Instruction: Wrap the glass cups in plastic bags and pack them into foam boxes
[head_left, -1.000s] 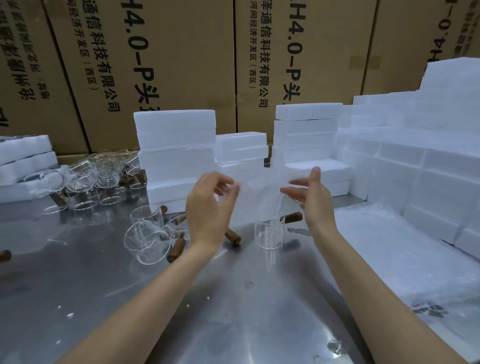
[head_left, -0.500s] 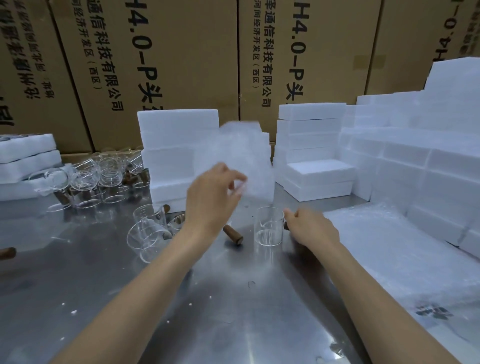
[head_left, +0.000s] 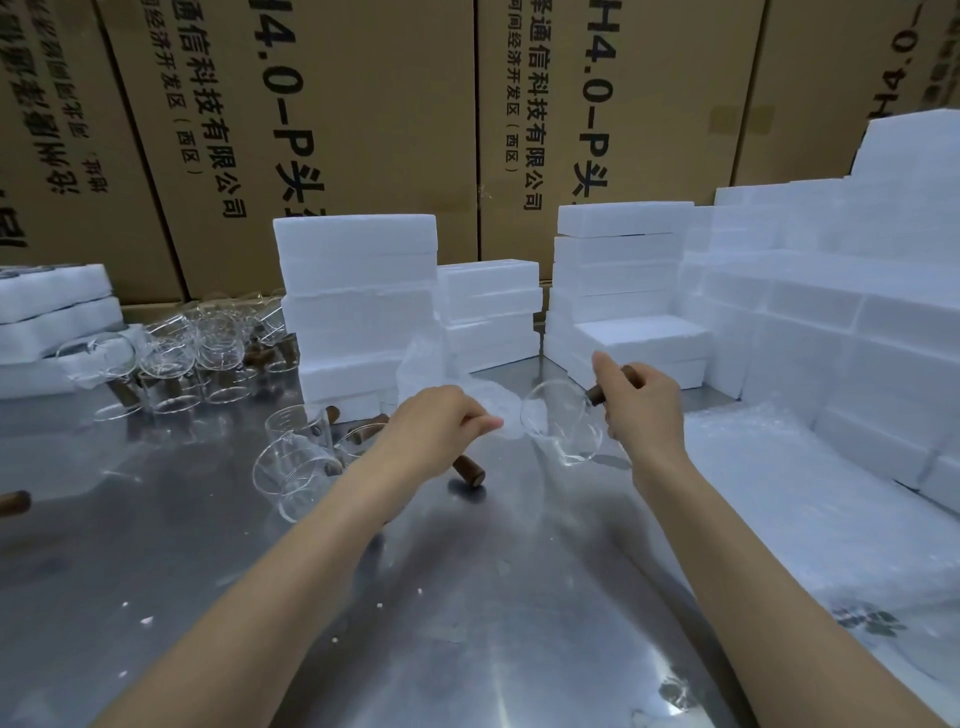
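Observation:
My right hand (head_left: 641, 405) grips the brown wooden handle of a clear glass cup (head_left: 561, 426) and holds it tilted above the steel table, mouth turned toward the left. My left hand (head_left: 441, 423) pinches a thin clear plastic bag (head_left: 434, 371) that hangs just left of the cup's mouth. Two more glass cups (head_left: 298, 457) with wooden handles lie on the table left of my left arm. A larger cluster of glass cups (head_left: 192, 353) stands at the back left. White foam boxes (head_left: 358, 296) are stacked behind my hands.
The steel table (head_left: 467, 597) carries a stack of plastic bags (head_left: 810, 499) at the right. More foam boxes (head_left: 841, 322) rise along the right side, others (head_left: 52, 312) at the far left. Brown cardboard cartons (head_left: 363, 114) form the back wall.
My right hand took the cup's handle and lifted it off the table, tilting it leftward. My left hand lowered the plastic bag from chest height to beside the cup's mouth.

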